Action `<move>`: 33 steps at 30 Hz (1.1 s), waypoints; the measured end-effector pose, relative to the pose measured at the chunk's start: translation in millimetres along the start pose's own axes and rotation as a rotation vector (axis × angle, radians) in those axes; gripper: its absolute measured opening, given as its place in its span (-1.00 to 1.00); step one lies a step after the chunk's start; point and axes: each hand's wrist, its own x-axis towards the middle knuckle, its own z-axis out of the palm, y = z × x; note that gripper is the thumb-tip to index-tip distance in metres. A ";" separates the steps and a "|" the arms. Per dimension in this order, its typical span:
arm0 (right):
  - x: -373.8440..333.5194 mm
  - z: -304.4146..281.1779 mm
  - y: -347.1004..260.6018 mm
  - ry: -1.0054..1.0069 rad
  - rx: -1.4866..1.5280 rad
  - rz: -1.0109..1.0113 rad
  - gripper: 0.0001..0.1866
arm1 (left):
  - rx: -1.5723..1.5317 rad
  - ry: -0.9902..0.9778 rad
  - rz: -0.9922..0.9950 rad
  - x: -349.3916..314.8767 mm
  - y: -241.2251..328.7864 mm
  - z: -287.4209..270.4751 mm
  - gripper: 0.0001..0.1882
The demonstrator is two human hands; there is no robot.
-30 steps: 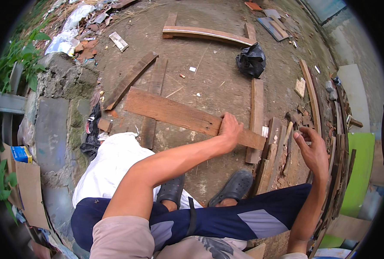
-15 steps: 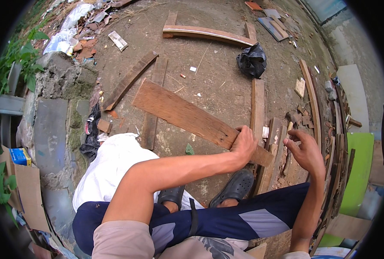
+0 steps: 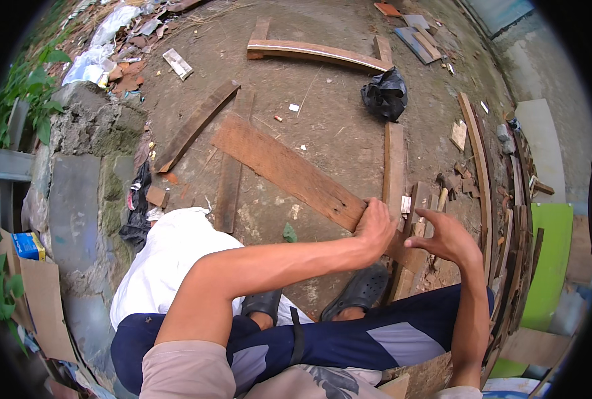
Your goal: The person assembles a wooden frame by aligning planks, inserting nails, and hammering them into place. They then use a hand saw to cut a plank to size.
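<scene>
My left hand (image 3: 376, 229) is wrapped over the right-hand part of a wide brown wooden board (image 3: 286, 169). The board slants from the upper left down to the lower right, and its far end lies over a narrower plank (image 3: 228, 196). Just right of the board's near end, my right hand (image 3: 447, 238) has thumb and fingers spread, with nothing in it. Beneath and beside the hands are narrow wooden strips (image 3: 406, 282), partly hidden by the board. A longer wooden beam (image 3: 394, 159) stretches away beyond my left hand.
A black plastic bag (image 3: 384, 94) sits at the end of that beam. Farther off lies a joined wooden frame piece (image 3: 316, 52). A white sack (image 3: 166, 259) rests by my legs, beside a broken block wall (image 3: 76, 193). Long timbers (image 3: 479, 166) and a green panel (image 3: 552, 259) line the right.
My right hand has come down and a little left toward the board's near end, its fingers spreading wider. The board has shifted slightly in my left hand's grip.
</scene>
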 end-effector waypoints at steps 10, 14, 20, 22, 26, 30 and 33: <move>40.1 76.2 35.8 -0.081 0.371 -0.041 0.11 | -0.167 0.197 0.016 -4.6 -23.5 -0.1 -0.53; 31.7 76.9 10.8 0.166 0.514 -0.001 -0.01 | -0.208 0.271 0.049 -3.0 -47.6 7.0 -0.47; 22.2 67.1 29.9 0.302 0.569 0.109 -0.12 | -0.388 0.253 -0.009 0.1 -112.2 -49.7 -0.16; 21.1 66.3 34.5 0.334 0.581 0.114 -0.17 | -0.568 0.784 -0.367 3.7 -154.4 -54.8 -0.10; 18.3 62.2 31.2 0.326 0.700 0.075 -0.21 | -1.332 1.437 -1.164 -20.0 -225.8 -18.9 0.15; 4.1 65.2 41.1 0.246 0.881 0.007 -0.23 | -2.223 1.237 -0.733 -27.1 -221.0 17.0 0.23; 4.4 70.6 55.7 0.201 0.927 -0.088 -0.29 | -2.435 1.308 -0.326 -26.1 -210.7 -7.5 0.14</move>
